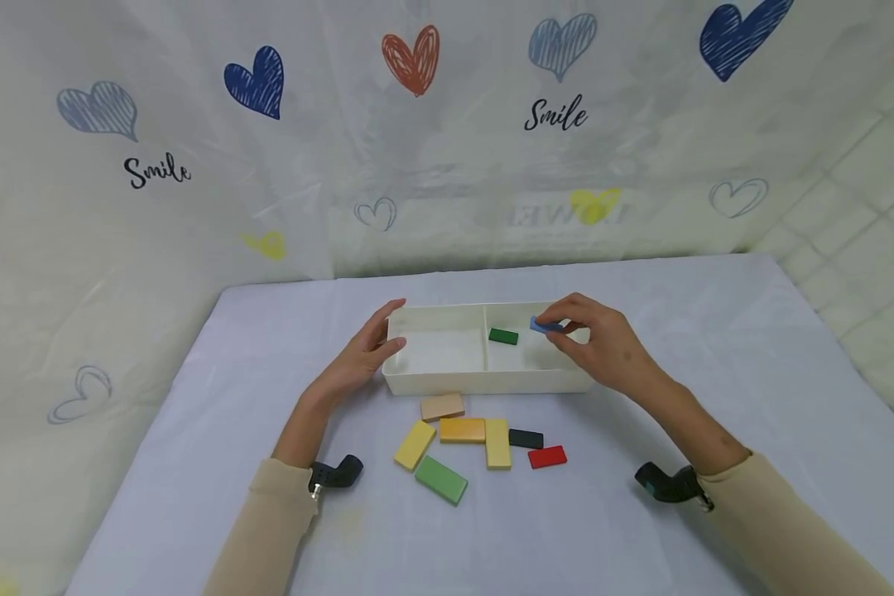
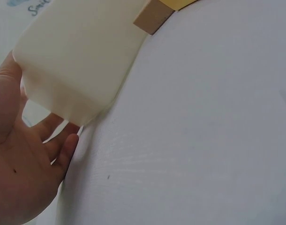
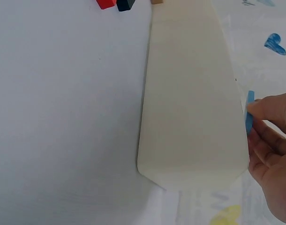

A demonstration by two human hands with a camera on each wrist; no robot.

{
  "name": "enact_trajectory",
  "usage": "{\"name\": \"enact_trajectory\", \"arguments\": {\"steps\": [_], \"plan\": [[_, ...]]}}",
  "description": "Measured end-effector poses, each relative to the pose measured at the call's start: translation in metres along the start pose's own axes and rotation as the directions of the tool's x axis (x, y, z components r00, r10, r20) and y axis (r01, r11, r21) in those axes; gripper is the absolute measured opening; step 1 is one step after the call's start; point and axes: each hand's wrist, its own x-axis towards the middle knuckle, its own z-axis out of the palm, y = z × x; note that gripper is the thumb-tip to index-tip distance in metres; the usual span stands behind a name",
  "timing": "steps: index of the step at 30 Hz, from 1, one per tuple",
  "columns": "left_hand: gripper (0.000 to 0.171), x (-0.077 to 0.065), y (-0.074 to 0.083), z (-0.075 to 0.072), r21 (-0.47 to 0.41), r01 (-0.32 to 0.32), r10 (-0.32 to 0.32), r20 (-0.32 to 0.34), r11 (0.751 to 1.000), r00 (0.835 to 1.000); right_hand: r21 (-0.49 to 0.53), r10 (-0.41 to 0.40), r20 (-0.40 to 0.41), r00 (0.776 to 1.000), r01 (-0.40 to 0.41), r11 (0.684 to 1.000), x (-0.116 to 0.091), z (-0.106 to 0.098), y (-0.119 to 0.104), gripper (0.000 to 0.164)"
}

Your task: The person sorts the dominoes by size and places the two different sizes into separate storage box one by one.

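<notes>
Thumb and fingertips of the right hand (image 1: 603, 343) are drawn together in a pinch on a blue block (image 1: 540, 324), which they hold over the right-hand compartment of a white box (image 1: 492, 383). Whether the block touches the box, I cannot tell. A dark green block (image 1: 503, 336) lies in that same compartment, just beside the divider (image 1: 485, 339).

The left hand (image 1: 358, 356) grips the box at its left end — thumb over the rim, other fingers apart along the outside — with the left-hand compartment next to it.

In front of the box, on a white cloth (image 1: 566, 538), lie seven more blocks. A tan block (image 1: 442, 406) is nearest the box, with an orange block (image 1: 462, 430) just in front of it. Against the orange one's right end stands a yellow block (image 1: 497, 447) set crosswise, then a black block (image 1: 526, 439) and a red block (image 1: 547, 457). To the left are a second yellow block (image 1: 415, 445) and a light green block (image 1: 441, 480), both slanted. Behind the table hangs a pale sheet (image 1: 462, 141) printed with hearts and "Smile".
</notes>
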Motion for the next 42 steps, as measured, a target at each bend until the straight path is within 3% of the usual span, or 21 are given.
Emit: {"name": "enact_trajectory", "arguments": {"steps": [17,42], "plan": [[0.066,-0.004,0.003,0.000,-0.023,0.003,-0.003,0.003,1.000,1.000,-0.014,-0.006,-0.011,1.000,0.006,1.000,0.004,0.004,0.005,0.025],[0.066,-0.005,0.002,-0.001,-0.022,0.023,-0.023,0.001,1.000,1.000,-0.015,0.077,0.015,0.997,-0.077,0.997,0.008,0.011,0.009,0.026]]}}
